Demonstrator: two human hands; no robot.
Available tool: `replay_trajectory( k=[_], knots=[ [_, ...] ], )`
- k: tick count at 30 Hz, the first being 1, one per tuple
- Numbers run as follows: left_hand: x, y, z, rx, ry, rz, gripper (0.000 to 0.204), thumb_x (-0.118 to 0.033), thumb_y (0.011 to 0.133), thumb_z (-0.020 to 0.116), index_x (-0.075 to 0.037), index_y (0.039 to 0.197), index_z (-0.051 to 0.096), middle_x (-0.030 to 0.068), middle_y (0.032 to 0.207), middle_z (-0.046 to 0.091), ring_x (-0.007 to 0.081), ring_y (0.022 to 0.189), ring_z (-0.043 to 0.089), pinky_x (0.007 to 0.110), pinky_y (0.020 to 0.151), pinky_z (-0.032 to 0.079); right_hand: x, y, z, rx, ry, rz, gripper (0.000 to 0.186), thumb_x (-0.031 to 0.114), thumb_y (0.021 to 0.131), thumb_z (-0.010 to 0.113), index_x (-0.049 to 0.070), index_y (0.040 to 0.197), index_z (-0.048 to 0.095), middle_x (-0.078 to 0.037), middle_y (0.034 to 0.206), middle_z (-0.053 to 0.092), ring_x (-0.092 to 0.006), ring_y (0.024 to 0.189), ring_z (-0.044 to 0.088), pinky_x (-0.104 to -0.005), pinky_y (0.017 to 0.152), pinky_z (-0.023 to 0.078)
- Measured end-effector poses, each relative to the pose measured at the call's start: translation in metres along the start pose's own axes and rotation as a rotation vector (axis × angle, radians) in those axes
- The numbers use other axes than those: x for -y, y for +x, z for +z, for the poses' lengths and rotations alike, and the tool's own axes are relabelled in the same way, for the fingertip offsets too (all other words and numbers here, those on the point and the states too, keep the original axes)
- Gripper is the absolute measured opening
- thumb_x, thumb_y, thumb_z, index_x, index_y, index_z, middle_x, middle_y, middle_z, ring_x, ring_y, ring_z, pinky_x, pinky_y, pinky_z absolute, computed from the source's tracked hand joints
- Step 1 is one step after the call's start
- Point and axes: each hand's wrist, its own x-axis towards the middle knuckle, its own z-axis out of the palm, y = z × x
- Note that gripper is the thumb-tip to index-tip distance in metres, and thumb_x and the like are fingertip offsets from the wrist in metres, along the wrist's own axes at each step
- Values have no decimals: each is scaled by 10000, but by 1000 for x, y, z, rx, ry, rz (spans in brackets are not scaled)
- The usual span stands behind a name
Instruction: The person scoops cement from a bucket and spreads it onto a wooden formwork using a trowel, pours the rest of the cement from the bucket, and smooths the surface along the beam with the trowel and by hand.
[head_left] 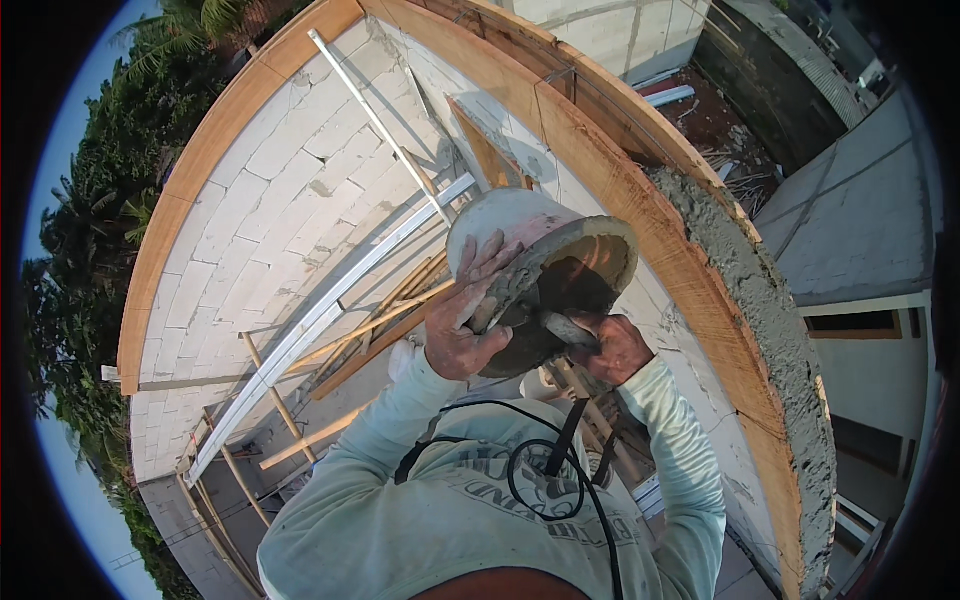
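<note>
A pale, mortar-caked bucket (500, 212) is tilted in front of my chest, its mouth turned toward me. My left hand (466, 312) grips its left side, fingers spread along the outer wall and thumb at the rim. At the mouth's lower right, my right hand (612, 350) is closed around a grey, rounded tool handle (570, 330). The tool's far end is lost in the dark inside of the bucket, and I cannot make out its kind. Wet-looking grey residue coats the rim.
Right of the bucket, wooden form boards (640, 215) flank a wall top filled with rough grey mortar (790, 400). A block wall (250, 230) edged by another board stands left. A long metal bar (330, 318) and wooden poles (350, 345) lie below. A black cord (512, 455) loops over my shirt.
</note>
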Motion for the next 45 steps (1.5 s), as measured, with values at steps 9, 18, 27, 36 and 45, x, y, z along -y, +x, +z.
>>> replay_trajectory(
  k=[9, 18, 27, 36, 45],
  knots=[
    [56, -53, -14, -313, 464, 114, 373, -54, 591, 612, 68, 943, 612, 178, 1077, 618, 225, 992, 581, 260, 875, 422, 22, -36, -27, 47, 233, 102, 542, 86, 732, 645, -6, 1251, 515, -195, 1078, 639, -294, 909, 647, -325, 820, 494],
    [58, -51, -25, -584, -99, -403, 265, -12, 613, 537, 69, 863, 576, 85, 878, 587, 167, 792, 530, 240, 758, 419, 43, -116, -101, -275, 147, 284, 505, 135, 744, 663, -11, 1215, 553, -186, 1012, 654, -244, 891, 631, -323, 827, 469],
    [70, -57, -47, -614, -335, -530, 343, 14, 665, 525, 57, 998, 594, 79, 930, 620, 149, 808, 570, 253, 724, 467, 53, -177, -161, -622, -107, 593, 539, 172, 715, 671, -63, 1185, 550, -231, 980, 653, -258, 890, 652, -318, 828, 480],
    [57, -43, -47, -587, -305, -545, 347, 4, 636, 546, 53, 977, 586, 53, 929, 595, 152, 792, 542, 247, 734, 448, 38, -147, -168, -535, -39, 579, 521, 193, 707, 661, -40, 1165, 571, -215, 963, 656, -261, 788, 649, -324, 757, 489],
    [64, -49, -50, -655, -348, -559, 355, 16, 608, 544, 45, 960, 577, 50, 916, 587, 150, 801, 529, 228, 745, 428, 27, -116, -128, -719, -958, 442, 564, 112, 744, 653, 140, 1286, 497, -133, 892, 550, -320, 739, 600, -417, 635, 509]
  ],
)
